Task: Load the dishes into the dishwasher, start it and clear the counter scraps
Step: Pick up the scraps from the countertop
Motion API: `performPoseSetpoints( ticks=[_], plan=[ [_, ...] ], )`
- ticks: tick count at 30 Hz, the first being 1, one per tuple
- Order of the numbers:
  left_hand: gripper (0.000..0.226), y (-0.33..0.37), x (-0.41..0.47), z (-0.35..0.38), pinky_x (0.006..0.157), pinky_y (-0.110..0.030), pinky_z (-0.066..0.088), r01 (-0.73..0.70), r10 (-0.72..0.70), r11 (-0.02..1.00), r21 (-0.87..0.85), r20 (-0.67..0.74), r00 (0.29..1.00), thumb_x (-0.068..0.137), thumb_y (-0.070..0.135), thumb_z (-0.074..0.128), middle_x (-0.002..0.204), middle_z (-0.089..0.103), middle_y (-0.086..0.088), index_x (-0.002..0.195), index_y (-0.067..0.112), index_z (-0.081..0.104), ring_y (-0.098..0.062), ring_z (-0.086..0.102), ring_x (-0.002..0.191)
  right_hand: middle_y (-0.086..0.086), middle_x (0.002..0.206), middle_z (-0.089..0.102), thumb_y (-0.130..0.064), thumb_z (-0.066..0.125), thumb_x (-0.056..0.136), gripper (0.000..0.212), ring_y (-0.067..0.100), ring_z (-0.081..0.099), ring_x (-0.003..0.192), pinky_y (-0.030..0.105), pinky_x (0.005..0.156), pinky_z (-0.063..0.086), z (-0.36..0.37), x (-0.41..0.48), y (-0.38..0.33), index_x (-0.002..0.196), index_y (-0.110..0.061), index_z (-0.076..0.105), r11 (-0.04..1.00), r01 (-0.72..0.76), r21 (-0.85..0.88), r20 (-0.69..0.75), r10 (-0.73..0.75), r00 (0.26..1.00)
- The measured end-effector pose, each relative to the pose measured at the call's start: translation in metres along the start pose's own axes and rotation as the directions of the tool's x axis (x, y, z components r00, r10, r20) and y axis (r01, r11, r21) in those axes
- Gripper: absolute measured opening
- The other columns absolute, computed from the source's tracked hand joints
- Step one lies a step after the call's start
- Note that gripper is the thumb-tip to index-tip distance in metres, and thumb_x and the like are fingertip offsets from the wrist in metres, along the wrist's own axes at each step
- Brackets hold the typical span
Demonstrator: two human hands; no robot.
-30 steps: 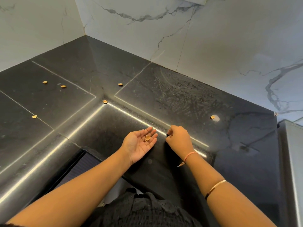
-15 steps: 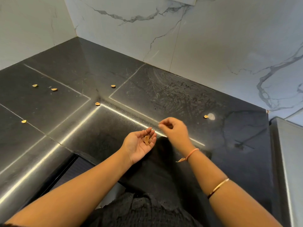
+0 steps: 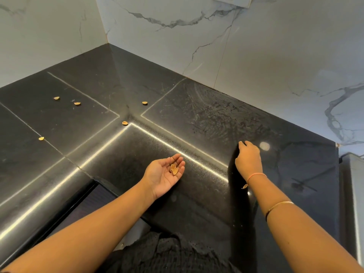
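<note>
Now that my right hand (image 3: 248, 159) has left the palm and gone out over the counter (image 3: 197, 119), the picking moves on. Half a second ago it hung over my left hand (image 3: 164, 175); now its fingertips come down just left of the glare spot (image 3: 264, 146), where a shell lay a moment back. That shell no longer shows. My fingers cover the place, curled toward the stone, and I cannot tell whether they already pinch it or only touch down beside it. My left hand waits palm up, fingers relaxed and slightly cupped, carrying two shell halves (image 3: 173, 169) that touch each other at the base of the fingers. I judge this to be the scrap-clearing part of the task, with one more piece nearly gathered. Five loose shells (image 3: 124, 123) remain scattered on the left stretch: two near each other toward the back, one by the inner corner seam, one beyond it, and one alone at the far left.

They are small, tan and curved like little boats. They look hard and light, likely to skid on polished stone. The counter is glossy black, crossed by bright reflected lines and smeared with dried wipe marks near the marble wall (image 3: 256, 56), which is white with grey veins.
</note>
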State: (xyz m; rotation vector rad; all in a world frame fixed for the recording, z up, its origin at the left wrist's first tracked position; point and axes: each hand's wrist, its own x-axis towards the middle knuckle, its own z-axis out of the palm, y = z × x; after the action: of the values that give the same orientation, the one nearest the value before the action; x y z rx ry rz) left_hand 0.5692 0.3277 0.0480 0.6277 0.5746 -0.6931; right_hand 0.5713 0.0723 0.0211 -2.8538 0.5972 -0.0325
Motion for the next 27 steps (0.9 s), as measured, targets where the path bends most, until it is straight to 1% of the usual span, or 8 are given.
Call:
performPoseSetpoints(
  ticks=[4,8,13,15,19,21,24,27],
  plan=[
    [0.027,0.000,-0.002,-0.006,0.089,-0.033,0.048,-0.033,0.032,0.998,-0.044,-0.026,0.999,0.097,0.010,0.036,0.097,0.063,-0.011,0.106,0.001,0.060,-0.022,0.060,0.094,0.017,0.104,0.059,0.017,0.038,0.078,0.030,0.036,0.050,0.102,0.039,0.077,0.045,0.011,-0.020,-0.021,0.095,0.007,0.061,0.981,0.186,0.050,-0.040,-0.184,0.982],
    [0.029,-0.002,-0.010,-0.015,0.092,-0.037,0.047,-0.070,0.065,0.994,-0.082,-0.055,0.996,0.098,0.010,0.035,0.104,0.063,-0.013,0.110,0.000,0.059,-0.025,0.060,0.102,0.017,0.095,0.066,0.010,0.048,0.081,0.023,0.034,0.058,0.091,0.035,0.075,0.044,0.020,-0.043,-0.062,0.090,0.003,0.067,0.893,0.405,0.198,-0.085,-0.396,0.914],
    [0.029,0.005,-0.024,-0.037,0.088,-0.036,0.049,-0.181,0.166,0.966,-0.186,-0.097,0.981,0.097,0.012,0.036,0.103,0.064,-0.015,0.112,0.000,0.058,-0.026,0.061,0.099,0.006,0.091,0.070,0.002,0.057,0.078,0.022,0.022,0.066,0.085,0.027,0.078,0.051,0.026,-0.078,-0.131,0.094,-0.006,0.071,0.605,0.670,0.430,-0.198,-0.661,0.724],
    [0.028,0.014,-0.030,-0.047,0.082,-0.031,0.053,-0.219,0.202,0.955,-0.198,-0.103,0.974,0.097,0.013,0.036,0.093,0.066,-0.012,0.108,0.000,0.058,-0.022,0.062,0.089,0.002,0.093,0.070,-0.002,0.054,0.079,0.025,0.019,0.066,0.087,0.027,0.078,0.052,0.027,-0.088,-0.156,0.095,-0.010,0.071,0.519,0.706,0.483,-0.198,-0.720,0.665],
    [0.030,0.044,-0.036,-0.063,0.063,-0.027,0.056,-0.224,0.205,0.963,-0.148,-0.131,0.970,0.098,0.014,0.034,0.077,0.065,-0.007,0.104,0.002,0.060,-0.015,0.063,0.065,0.000,0.091,0.071,-0.014,0.043,0.087,0.029,0.021,0.066,0.085,0.034,0.071,0.054,0.034,-0.094,-0.197,0.097,-0.013,0.070,0.479,0.749,0.458,-0.164,-0.783,0.601],
    [0.030,0.066,-0.036,-0.071,0.059,-0.026,0.058,-0.242,0.222,0.958,-0.154,-0.135,0.966,0.098,0.012,0.033,0.074,0.068,-0.009,0.104,0.001,0.061,-0.016,0.066,0.058,-0.002,0.096,0.072,-0.007,0.050,0.084,0.028,0.018,0.066,0.089,0.028,0.077,0.053,0.036,-0.091,-0.217,0.101,-0.015,0.070,0.449,0.745,0.493,-0.206,-0.772,0.601],
    [0.030,0.098,-0.040,-0.083,0.074,-0.033,0.056,-0.261,0.241,0.945,-0.198,-0.117,0.963,0.097,0.012,0.034,0.085,0.067,-0.013,0.099,0.000,0.061,-0.022,0.068,0.076,0.003,0.104,0.069,0.002,0.051,0.079,0.033,0.015,0.063,0.098,0.021,0.089,0.045,0.035,-0.068,-0.245,0.104,-0.010,0.069,0.441,0.688,0.577,-0.248,-0.708,0.661],
    [0.029,0.127,-0.045,-0.099,0.087,-0.036,0.049,-0.268,0.242,0.941,-0.205,-0.141,0.960,0.097,0.009,0.034,0.096,0.064,-0.014,0.099,-0.001,0.061,-0.026,0.061,0.093,0.016,0.113,0.063,0.005,0.047,0.081,0.035,0.021,0.055,0.109,0.016,0.096,0.032,0.042,-0.022,-0.273,0.111,0.000,0.064,0.551,0.647,0.526,-0.242,-0.633,0.736]
  ],
)
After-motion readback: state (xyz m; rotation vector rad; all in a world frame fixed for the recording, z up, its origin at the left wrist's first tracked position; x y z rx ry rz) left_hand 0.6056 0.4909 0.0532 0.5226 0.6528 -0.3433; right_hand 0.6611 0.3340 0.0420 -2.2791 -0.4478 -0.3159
